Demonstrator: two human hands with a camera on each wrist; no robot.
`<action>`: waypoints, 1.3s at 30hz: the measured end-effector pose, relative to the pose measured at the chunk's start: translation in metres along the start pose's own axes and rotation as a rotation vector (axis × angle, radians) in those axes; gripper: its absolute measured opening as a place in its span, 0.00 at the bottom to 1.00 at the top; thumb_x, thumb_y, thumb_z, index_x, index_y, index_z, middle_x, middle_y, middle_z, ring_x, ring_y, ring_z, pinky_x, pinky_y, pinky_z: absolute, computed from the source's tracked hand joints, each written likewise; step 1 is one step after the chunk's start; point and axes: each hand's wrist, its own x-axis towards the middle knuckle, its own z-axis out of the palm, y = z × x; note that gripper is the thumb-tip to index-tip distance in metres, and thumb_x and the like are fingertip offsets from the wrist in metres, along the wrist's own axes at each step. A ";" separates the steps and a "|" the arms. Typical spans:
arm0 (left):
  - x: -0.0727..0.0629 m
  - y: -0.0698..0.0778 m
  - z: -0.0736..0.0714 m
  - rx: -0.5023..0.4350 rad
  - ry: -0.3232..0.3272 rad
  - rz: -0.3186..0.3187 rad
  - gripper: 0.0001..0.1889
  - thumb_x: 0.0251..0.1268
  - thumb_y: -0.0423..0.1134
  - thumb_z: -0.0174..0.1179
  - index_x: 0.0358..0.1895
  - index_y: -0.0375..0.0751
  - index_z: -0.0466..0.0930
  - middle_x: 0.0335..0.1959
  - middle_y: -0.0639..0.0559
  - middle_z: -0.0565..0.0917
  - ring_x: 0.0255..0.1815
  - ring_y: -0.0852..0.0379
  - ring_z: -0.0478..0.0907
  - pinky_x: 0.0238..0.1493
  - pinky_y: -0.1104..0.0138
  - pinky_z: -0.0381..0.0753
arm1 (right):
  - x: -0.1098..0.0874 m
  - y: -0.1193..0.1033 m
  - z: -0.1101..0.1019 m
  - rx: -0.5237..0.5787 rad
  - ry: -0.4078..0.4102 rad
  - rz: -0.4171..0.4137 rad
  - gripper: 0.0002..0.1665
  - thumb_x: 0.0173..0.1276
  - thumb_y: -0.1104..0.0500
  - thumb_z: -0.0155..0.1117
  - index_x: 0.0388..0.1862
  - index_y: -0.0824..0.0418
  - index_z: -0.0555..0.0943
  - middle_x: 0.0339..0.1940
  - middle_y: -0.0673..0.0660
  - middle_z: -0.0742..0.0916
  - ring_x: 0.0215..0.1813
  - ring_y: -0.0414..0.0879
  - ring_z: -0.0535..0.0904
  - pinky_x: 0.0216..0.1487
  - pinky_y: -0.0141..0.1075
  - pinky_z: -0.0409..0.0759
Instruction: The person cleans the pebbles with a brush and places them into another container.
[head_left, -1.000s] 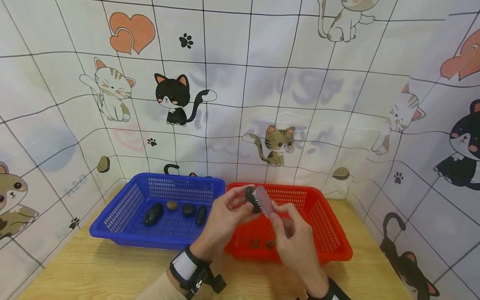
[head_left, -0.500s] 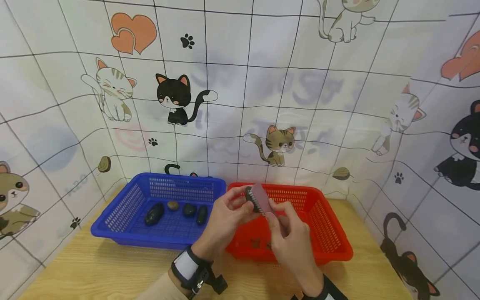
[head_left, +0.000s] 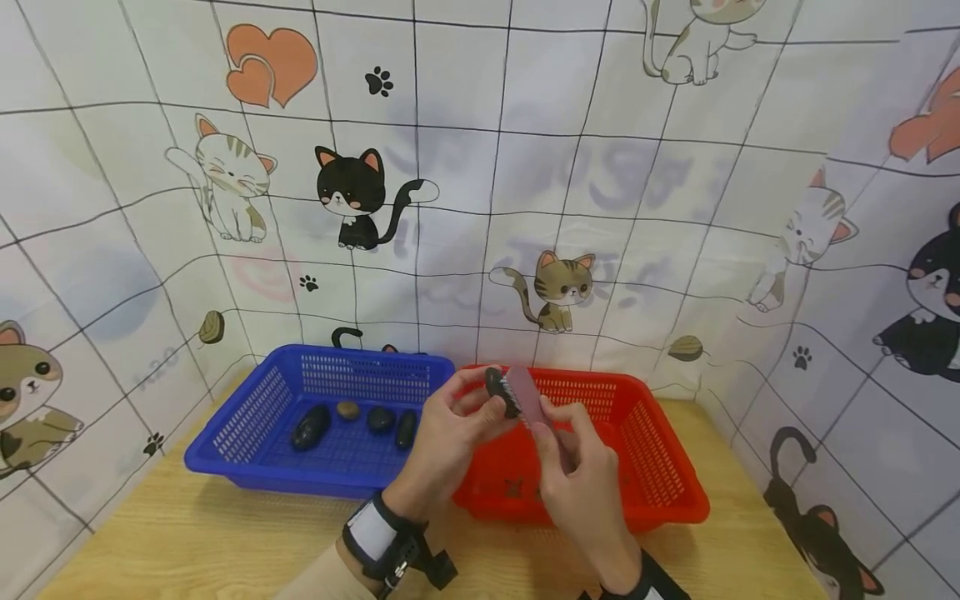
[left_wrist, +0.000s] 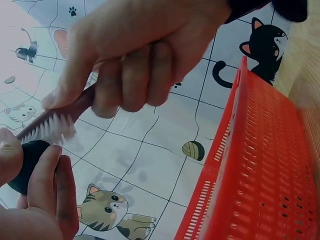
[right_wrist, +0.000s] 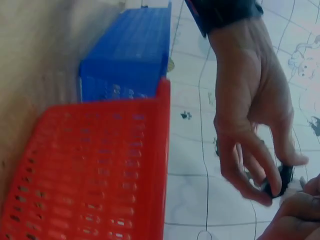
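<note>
My left hand point(head_left: 450, 429) pinches a dark, smooth stone point(head_left: 495, 386) between thumb and fingers, above the left side of the red basket. In my right hand point(head_left: 585, 475) is a small pink scrubbing brush point(head_left: 527, 396), gripped by its handle. Its white bristles touch the right side of the stone. From the left wrist view, the brush's bristles point(left_wrist: 57, 127) lie against the upper edge of the stone point(left_wrist: 32, 160), with the right hand's fingers curled round the handle. The right wrist view shows the stone point(right_wrist: 285, 180) between left thumb and fingers; the brush is mostly hidden there.
A blue basket point(head_left: 300, 479) stands on the wooden table point(head_left: 150, 542) at left, holding several stones, among them a large dark one point(head_left: 311, 428) and a small brown one point(head_left: 348, 410). Beside it, under the hands, is the red basket point(head_left: 667, 442). A cat-patterned wall covering rises behind.
The brush has shifted slightly up and left over the stone, and its angle has changed a little. The right hand moved slightly left with it. Both hands keep their holds.
</note>
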 end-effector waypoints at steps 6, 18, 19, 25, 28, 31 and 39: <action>0.002 -0.002 0.002 0.066 -0.034 -0.033 0.32 0.81 0.44 0.76 0.82 0.44 0.78 0.76 0.37 0.89 0.70 0.40 0.94 0.74 0.50 0.92 | -0.001 -0.003 0.000 -0.001 -0.024 -0.027 0.17 0.86 0.63 0.72 0.69 0.60 0.84 0.19 0.43 0.76 0.18 0.27 0.62 0.15 0.30 0.68; 0.001 -0.002 -0.003 -0.004 -0.275 0.009 0.37 0.83 0.39 0.76 0.87 0.37 0.71 0.80 0.31 0.83 0.75 0.39 0.90 0.70 0.50 0.94 | 0.017 0.002 -0.027 0.059 0.047 0.147 0.18 0.87 0.60 0.73 0.71 0.57 0.86 0.19 0.50 0.79 0.16 0.35 0.65 0.14 0.34 0.67; 0.001 -0.001 -0.004 -0.016 -0.295 0.021 0.39 0.82 0.42 0.76 0.87 0.37 0.69 0.81 0.32 0.83 0.76 0.41 0.90 0.70 0.50 0.93 | 0.016 0.003 -0.030 0.058 0.062 0.158 0.18 0.88 0.59 0.73 0.72 0.56 0.85 0.19 0.50 0.78 0.15 0.37 0.65 0.14 0.34 0.67; 0.002 0.001 -0.007 -0.117 -0.411 0.101 0.40 0.81 0.49 0.77 0.86 0.40 0.70 0.79 0.43 0.87 0.75 0.50 0.91 0.73 0.52 0.92 | 0.014 0.010 -0.046 0.026 0.121 0.218 0.20 0.89 0.58 0.71 0.74 0.56 0.85 0.18 0.49 0.74 0.15 0.41 0.64 0.14 0.36 0.65; 0.002 0.000 -0.008 -0.138 -0.470 0.177 0.33 0.82 0.47 0.76 0.83 0.46 0.75 0.77 0.48 0.89 0.73 0.52 0.93 0.73 0.53 0.92 | 0.013 0.013 -0.050 0.017 0.125 0.253 0.19 0.90 0.56 0.71 0.74 0.56 0.85 0.17 0.49 0.73 0.15 0.41 0.63 0.14 0.36 0.64; 0.001 -0.001 -0.009 -0.106 -0.508 0.282 0.29 0.84 0.44 0.74 0.80 0.47 0.77 0.75 0.50 0.90 0.72 0.51 0.93 0.73 0.54 0.93 | 0.013 0.014 -0.051 0.026 0.122 0.278 0.19 0.90 0.55 0.70 0.73 0.56 0.85 0.17 0.49 0.73 0.16 0.41 0.64 0.14 0.36 0.65; -0.006 0.007 -0.003 0.135 -0.393 0.452 0.29 0.79 0.36 0.78 0.76 0.35 0.80 0.70 0.34 0.90 0.66 0.51 0.96 0.66 0.54 0.97 | 0.015 0.018 -0.055 0.021 0.108 0.299 0.20 0.90 0.53 0.70 0.75 0.54 0.84 0.17 0.50 0.73 0.16 0.43 0.64 0.15 0.37 0.66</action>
